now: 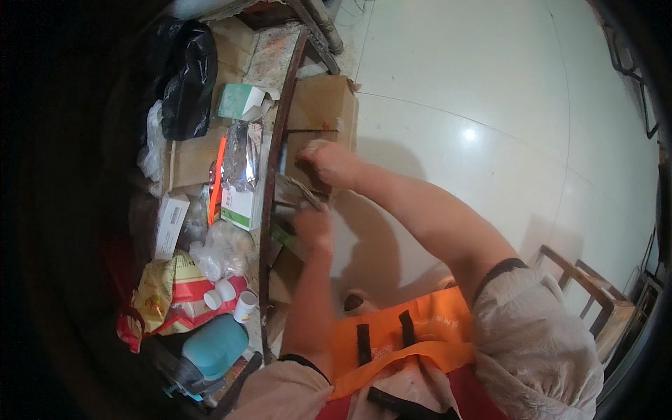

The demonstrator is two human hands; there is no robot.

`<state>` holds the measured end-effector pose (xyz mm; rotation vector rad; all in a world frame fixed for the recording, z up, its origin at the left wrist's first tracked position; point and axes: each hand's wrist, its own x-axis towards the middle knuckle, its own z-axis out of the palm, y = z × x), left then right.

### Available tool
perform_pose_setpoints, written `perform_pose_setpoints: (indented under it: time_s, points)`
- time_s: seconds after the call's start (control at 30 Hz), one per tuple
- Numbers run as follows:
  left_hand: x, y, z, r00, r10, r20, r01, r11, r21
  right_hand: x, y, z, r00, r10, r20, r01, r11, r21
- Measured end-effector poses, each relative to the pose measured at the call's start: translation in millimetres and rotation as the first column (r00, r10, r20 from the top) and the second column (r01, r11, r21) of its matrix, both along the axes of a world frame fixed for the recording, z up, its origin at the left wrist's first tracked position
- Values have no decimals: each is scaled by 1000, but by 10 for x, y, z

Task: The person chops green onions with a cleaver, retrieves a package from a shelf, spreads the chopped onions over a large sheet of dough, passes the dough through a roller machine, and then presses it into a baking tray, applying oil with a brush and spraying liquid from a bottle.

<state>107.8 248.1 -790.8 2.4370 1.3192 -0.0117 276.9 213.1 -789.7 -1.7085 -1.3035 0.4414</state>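
Brown cardboard, in the head view, forms an upright-sided box [322,101] beside the long, dark-brown shelf edge [280,112], and both bare hands are close to it. Just below the box's near side lies a thin, flat, greyish strip [302,189], slanting from upper left, by the shelf edge, down to the right. Its lower end meets the left hand [313,225], whose blurred fingers seem closed around it, so this hand is the nearer one. From the curled fingers of the right hand [327,162], in front of the box, the strip lies a little left and toward the body; whether those fingers hold anything, I cannot tell.

Left of the shelf edge, well apart from the fingers, are a crinkled silver foil packet [245,150], a flat white box with a green border [239,208], a narrow bright-orange strip [218,180] and a rounded turquoise plastic container [215,345].
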Motion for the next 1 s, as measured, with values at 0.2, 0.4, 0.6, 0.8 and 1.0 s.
perform_pose_setpoints:
  time_s: [0.2, 0.4, 0.6, 0.8, 1.0]
  points:
    - [-373, -544, 93, 999, -2, 44, 5, 999, -53, -382, 657, -649, 960, 96, 261, -17, 957, -291]
    - [-665, -528, 46, 939, -140, 315, 195, 969, -150, -638, 1124, -822, 980, -198, 11, 174, 830, -530]
    - [-618, -527, -66, 940, -338, -50, 341, 937, 74, -48, 1354, -927, 996, 31, -87, -78, 793, -604]
    - [-660, -566, -79, 961, -263, 80, 265, 964, -14, 15, 1360, -854, 889, -30, -458, -237, 824, -514]
    - [-400, -578, 156, 996, -43, 74, 56, 979, -196, 151, 1179, -341, 36, -227, -973, -174, 957, -230]
